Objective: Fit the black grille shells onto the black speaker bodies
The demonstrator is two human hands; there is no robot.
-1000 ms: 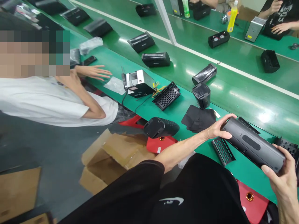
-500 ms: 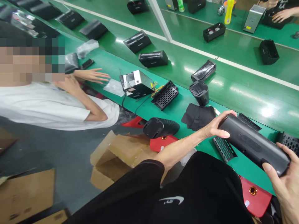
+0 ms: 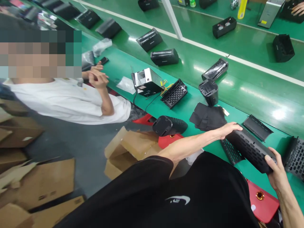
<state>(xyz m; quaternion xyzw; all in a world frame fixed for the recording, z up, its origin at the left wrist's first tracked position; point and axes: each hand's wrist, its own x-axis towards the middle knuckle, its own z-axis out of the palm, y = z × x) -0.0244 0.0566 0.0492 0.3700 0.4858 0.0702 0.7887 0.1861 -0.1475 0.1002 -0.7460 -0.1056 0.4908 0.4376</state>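
A long black speaker housing (image 3: 253,147) is held between my two hands above the green table, its slotted grille side turned up. My left hand (image 3: 230,129) is closed around its far-left end. At the near-right end, my right hand (image 3: 274,166) grips it with the thumb on top. Beneath it a perforated black grille panel (image 3: 231,152) is partly covered. Behind lies a curved black panel (image 3: 257,127); another perforated grille (image 3: 296,156) sits to the right. Black cloth-like sheets (image 3: 207,117) lie left of my left hand.
A black speaker (image 3: 169,125) lies at the table edge above an open cardboard box (image 3: 133,148). A silver-black device (image 3: 148,81) and a grille part (image 3: 174,93) stand farther left. A co-worker in a white shirt (image 3: 71,104) sits left. Several speakers line the green belt (image 3: 190,60).
The housing has been turned in my hands, from its smooth side with an oval recess to its slotted side. The co-worker's hands have drawn together. The view has shifted slightly left.
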